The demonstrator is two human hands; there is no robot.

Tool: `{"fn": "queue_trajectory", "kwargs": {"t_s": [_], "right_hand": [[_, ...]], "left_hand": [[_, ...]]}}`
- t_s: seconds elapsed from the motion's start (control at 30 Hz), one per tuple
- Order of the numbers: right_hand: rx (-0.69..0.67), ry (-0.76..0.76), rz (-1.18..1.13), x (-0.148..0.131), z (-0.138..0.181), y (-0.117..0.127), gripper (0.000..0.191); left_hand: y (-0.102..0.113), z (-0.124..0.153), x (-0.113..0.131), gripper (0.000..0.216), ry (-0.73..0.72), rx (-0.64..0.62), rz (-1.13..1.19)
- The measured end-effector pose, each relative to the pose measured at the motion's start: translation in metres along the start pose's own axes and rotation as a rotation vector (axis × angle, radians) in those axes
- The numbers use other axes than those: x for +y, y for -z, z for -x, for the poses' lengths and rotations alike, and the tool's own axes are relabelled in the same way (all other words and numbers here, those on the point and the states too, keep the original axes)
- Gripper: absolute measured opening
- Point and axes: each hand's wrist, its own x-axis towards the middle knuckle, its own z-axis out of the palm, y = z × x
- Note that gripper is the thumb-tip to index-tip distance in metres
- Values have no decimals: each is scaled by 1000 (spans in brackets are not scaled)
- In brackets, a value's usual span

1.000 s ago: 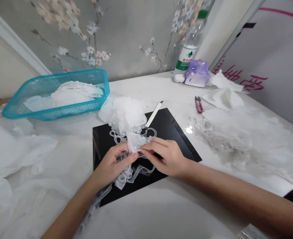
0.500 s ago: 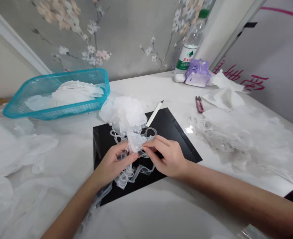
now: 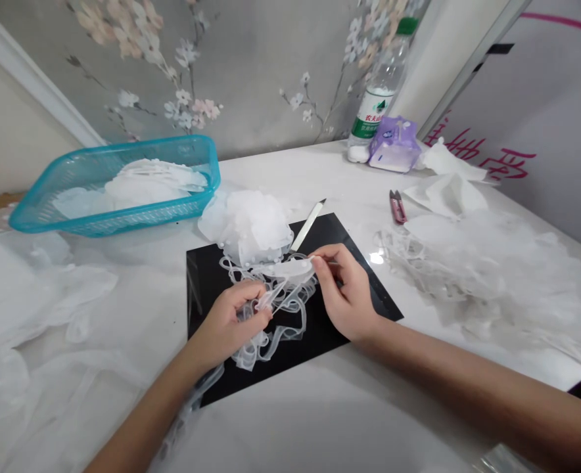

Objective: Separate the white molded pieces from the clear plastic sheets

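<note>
My right hand (image 3: pixel 346 292) pinches one end of a sheer white fabric piece (image 3: pixel 293 268) dotted with small white beads. Between the closed thumb and fingers of my left hand (image 3: pixel 231 322) is a thin translucent strip of fabric (image 3: pixel 277 294), stretched toward that piece. Curled loops of similar trimmings (image 3: pixel 290 322) lie beneath both hands on a black board (image 3: pixel 327 230). Just beyond is a stack of beaded white fabric pieces (image 3: pixel 251 223), overlapping the board's far edge. A pale, pointed tool (image 3: pixel 309 225) rests at that edge; its kind is unclear.
On the left stand a blue plastic basket (image 3: pixel 142 213) with more white pieces and heaped sheer fabric (image 3: pixel 29 289). To the right are pink thread snips (image 3: pixel 397 207) and a large pile of trimmings (image 3: pixel 497 282). A water bottle (image 3: pixel 374 108) and purple tissue pack (image 3: pixel 394 146) stand behind.
My right hand has moved up and right with the beaded piece, away from my left hand. The strip now spans between them. My left hand has barely moved.
</note>
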Motion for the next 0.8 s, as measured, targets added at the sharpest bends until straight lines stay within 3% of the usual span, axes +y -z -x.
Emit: {"fn": "queue_trajectory", "kwargs": {"t_s": [0.27,0.5,0.6,0.8], "right_hand": [[-241,201,55,-6,-1,5,2],[-364,373,100,-7,-1,5,3],[-330,291,76,-4,0,5,2],[-86,39,-15,2,-14,10,10]], "left_hand": [[1,3,2,19,67,37,110],[-2,1,-2,24,69,50,209],[-2,2,-2,21,92,57,143],[0,2,4,19,90,49,110]]}}
